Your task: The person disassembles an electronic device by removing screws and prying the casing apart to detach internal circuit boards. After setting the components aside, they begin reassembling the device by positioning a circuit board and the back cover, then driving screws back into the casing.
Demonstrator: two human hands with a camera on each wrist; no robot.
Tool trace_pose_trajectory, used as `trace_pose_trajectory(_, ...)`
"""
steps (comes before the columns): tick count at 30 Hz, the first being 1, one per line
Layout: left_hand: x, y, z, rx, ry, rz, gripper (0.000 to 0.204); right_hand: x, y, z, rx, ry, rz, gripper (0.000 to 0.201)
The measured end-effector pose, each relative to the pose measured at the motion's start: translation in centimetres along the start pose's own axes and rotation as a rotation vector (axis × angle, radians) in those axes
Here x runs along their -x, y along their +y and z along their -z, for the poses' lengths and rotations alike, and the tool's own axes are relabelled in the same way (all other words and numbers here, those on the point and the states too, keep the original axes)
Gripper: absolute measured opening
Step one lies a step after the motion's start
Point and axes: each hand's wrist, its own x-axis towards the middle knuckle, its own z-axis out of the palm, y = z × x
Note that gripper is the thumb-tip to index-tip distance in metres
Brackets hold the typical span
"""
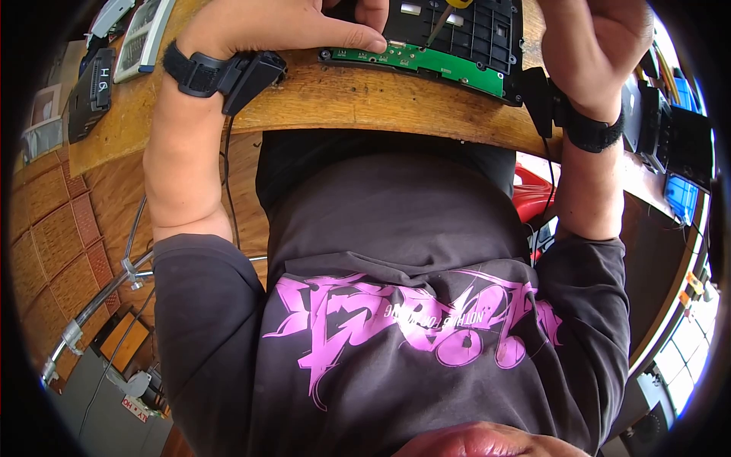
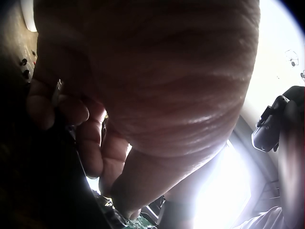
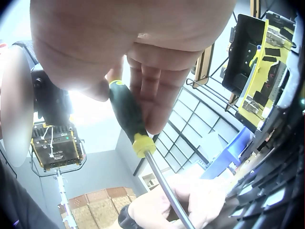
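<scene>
A green circuit board point(image 1: 457, 70) lies along the near edge of a black ribbed plastic housing point(image 1: 495, 34). The right hand point(image 1: 598, 46) grips a screwdriver, whose dark green and yellow handle point(image 3: 127, 110) lies between thumb and fingers in the right wrist view. Its metal shaft point(image 1: 438, 29) slants down to the board's upper edge. The left hand point(image 1: 297, 29) rests at the board's left part, thumb tip on or just over it. Seen from the left wrist, the left hand point(image 2: 157, 90) has its fingers bent down at the housing; their exact contact is hidden.
The wooden table's front edge point(image 1: 358, 122) runs below the housing. A black box point(image 1: 91, 95) and a white-framed item point(image 1: 143, 38) stand at the far left. Cables hang from both wrist cameras. Blue bins point(image 1: 680, 198) and a red object point(image 1: 533, 194) are at the right.
</scene>
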Motion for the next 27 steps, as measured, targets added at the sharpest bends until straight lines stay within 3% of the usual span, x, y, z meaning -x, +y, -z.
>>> trace_pose_trajectory(2,0.0,0.0,0.0,0.004,0.005,-0.052,0.019,-0.2,0.1,-1.4,-0.188,0.049,0.027,0.046)
trace_pose_trajectory(4,0.1,0.7,0.2,0.001,-0.016,0.055,0.019,-0.3,0.1,-0.6,-0.12,0.034,0.02,0.042)
trace_pose_trajectory(6,0.1,0.6,0.1,0.003,-0.013,0.051,0.019,-0.4,0.3,1.8,-0.053,0.02,0.011,0.038)
trace_pose_trajectory(8,0.1,0.5,0.1,0.004,-0.01,0.044,0.019,-0.7,0.9,5.2,0.43,-0.231,0.176,0.037)
trace_pose_trajectory(9,0.1,0.4,0.1,-0.004,-0.01,0.034,0.019,-0.9,0.5,3.5,0.431,-0.231,0.175,0.037)
trace_pose_trajectory(11,-0.1,0.3,0.1,-0.01,-0.01,0.022,0.019,-0.2,-0.7,-1.0,-0.096,0.041,0.005,0.038)
trace_pose_trajectory(12,-0.1,0.3,0.1,-0.01,-0.012,0.017,0.019,-0.1,-1.3,-1.5,-0.199,0.087,-0.077,0.037)
trace_pose_trajectory(13,0.0,0.3,0.1,-0.011,-0.013,0.012,0.019,-0.1,-0.6,-0.8,-0.199,0.087,-0.077,0.037)
trace_pose_trajectory(15,0.0,0.3,0.1,-0.014,-0.009,0.013,0.019,-0.5,1.2,1.0,-0.083,0.04,0.099,0.03)
trace_pose_trajectory(21,0.1,0.5,0.1,0.001,-0.01,0.026,0.02,-0.2,-1.1,-2.3,-0.08,0.109,-0.054,0.037)
trace_pose_trajectory(25,0.1,-0.4,0.0,0.01,-0.002,-0.033,0.02,-0.7,0.7,0.3,-0.082,0.146,0.073,0.039)
trace_pose_trajectory(27,0.1,0.1,0.1,-0.011,-0.009,-0.006,0.02,-1.4,-0.5,1.7,-0.001,-0.142,0.018,0.044)
